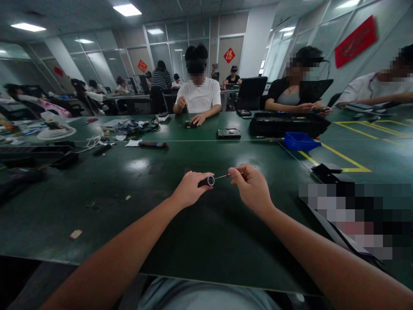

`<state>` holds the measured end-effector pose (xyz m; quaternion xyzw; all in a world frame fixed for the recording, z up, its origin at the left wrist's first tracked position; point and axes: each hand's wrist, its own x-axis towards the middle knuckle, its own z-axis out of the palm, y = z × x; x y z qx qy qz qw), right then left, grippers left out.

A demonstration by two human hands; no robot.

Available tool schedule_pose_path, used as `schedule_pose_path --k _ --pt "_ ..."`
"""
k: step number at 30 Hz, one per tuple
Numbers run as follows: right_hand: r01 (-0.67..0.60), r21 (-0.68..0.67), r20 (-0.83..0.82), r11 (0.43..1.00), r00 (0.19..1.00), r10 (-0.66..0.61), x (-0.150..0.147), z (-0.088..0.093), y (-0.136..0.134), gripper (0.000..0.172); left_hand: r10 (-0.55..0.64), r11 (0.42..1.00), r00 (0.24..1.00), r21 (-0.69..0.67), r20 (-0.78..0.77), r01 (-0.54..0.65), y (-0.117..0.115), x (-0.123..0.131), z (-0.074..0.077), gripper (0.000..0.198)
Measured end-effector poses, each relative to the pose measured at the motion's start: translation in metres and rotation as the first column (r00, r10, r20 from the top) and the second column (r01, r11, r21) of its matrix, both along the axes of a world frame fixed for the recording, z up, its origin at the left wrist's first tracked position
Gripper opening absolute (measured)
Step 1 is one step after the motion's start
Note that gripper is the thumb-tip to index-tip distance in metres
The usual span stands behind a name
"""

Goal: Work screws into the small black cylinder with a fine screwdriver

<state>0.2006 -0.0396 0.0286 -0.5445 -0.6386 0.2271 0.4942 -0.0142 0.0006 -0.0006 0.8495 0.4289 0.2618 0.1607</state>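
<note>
My left hand is closed around a small black cylinder with a pale ring at its end, like a flashlight. That ringed end faces toward me and to the right. In my right hand a thin screwdriver with a red collar is pinched, its handle mostly hidden by the fingers. The metal shaft points left, and its tip meets or nearly meets the cylinder's end; I cannot tell if they touch. Both hands are just above the green table.
A hard drive lies ahead, near a black tray-like case and a blue bin. Cables and a dark tool are at the left. A co-worker sits opposite; others sit at the right.
</note>
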Motion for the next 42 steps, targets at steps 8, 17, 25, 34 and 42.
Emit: schedule_pose_path --k 8,17,25,34,42 --pt "-0.13 0.057 0.021 0.99 0.991 0.129 -0.001 -0.002 -0.003 0.019 0.002 1.0 1.0 -0.004 -0.019 -0.002 -0.001 0.0 0.001 0.038" --pt "-0.103 0.026 0.07 0.994 0.992 0.101 -0.001 0.0 -0.004 0.025 0.038 0.999 0.997 -0.011 0.061 -0.037 -0.001 -0.001 0.001 0.038" --pt "-0.058 0.022 -0.103 0.998 0.993 0.06 -0.003 -0.002 -0.001 0.022 0.033 0.999 0.999 -0.019 0.041 -0.032 -0.002 0.0 0.003 0.039" --pt "-0.187 -0.165 -0.727 0.968 0.687 0.008 -0.002 -0.017 0.019 0.027 -0.041 0.997 0.999 0.062 -0.022 0.042 0.004 -0.002 0.004 0.04" --pt "-0.037 -0.127 -0.537 0.991 0.843 -0.037 0.002 -0.019 0.021 0.024 -0.004 1.0 0.998 0.022 -0.07 0.006 0.006 -0.002 0.001 0.039"
